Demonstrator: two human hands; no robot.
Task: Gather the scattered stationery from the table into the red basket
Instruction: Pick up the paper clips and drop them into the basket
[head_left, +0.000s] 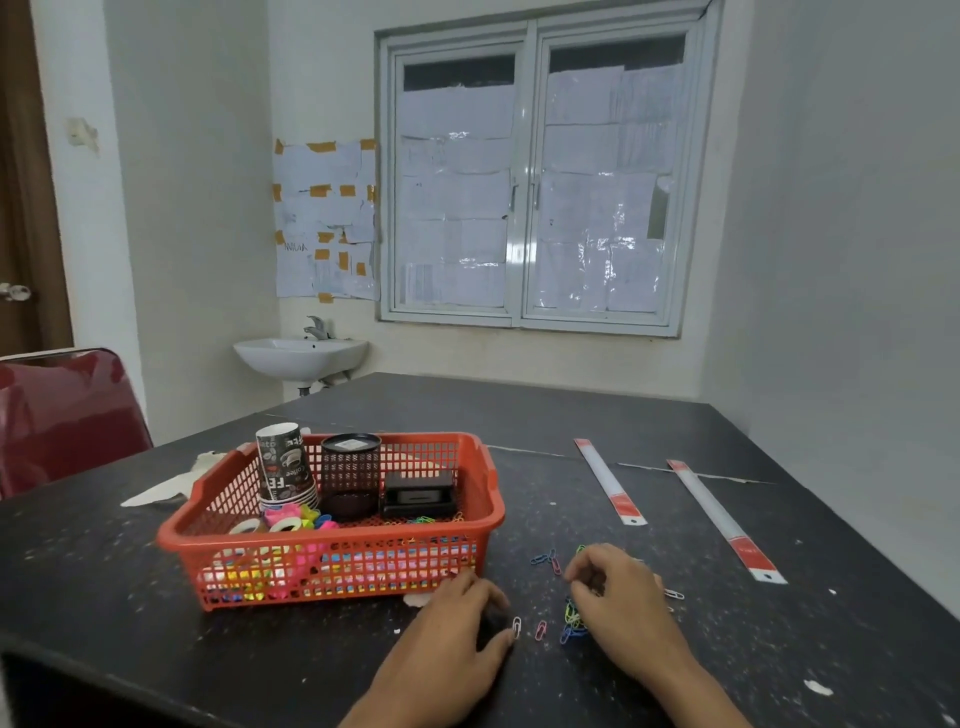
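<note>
1. While the paper clips (571, 621) lie loose on the table between my hands, just off the basket's five o'clock corner, I judge the step in hand to be picking them up. A few coloured clips already lie on the basket floor.
2. My right hand (623, 597) arches over the main heap with its fingers curled down into it. Through the blur I cannot tell whether they have pinched any.
3. My left hand (457, 623) sits knuckles up at nine o'clock of the heap, fingers bent over a dark patch and thumb tip beside a pale clip. I cannot tell whether it holds anything.
4. The red basket (332, 566) stands at ten o'clock from my hands. It holds a stack of paper cups (285, 467), a mesh pen pot (350, 473), a black box (418, 493) and tape rolls (283, 526).
5. The next move likely calls for a fine pinch or a sweep, as the clips are thin and flat, then a short carry over the near rim.
6. One ruler (610, 483) lies at one o'clock and a second ruler (724, 519) at two o'clock, both well apart from the basket and not yet gathered.
7. The table (130, 613) is black with white flecks, and a torn paper scrap (166, 486) lies at the basket's ten o'clock.
8. Beyond the table are a papered-over window (535, 182) at twelve, a sink (301, 356) at eleven and a red chair (62, 410) at nine.
</note>
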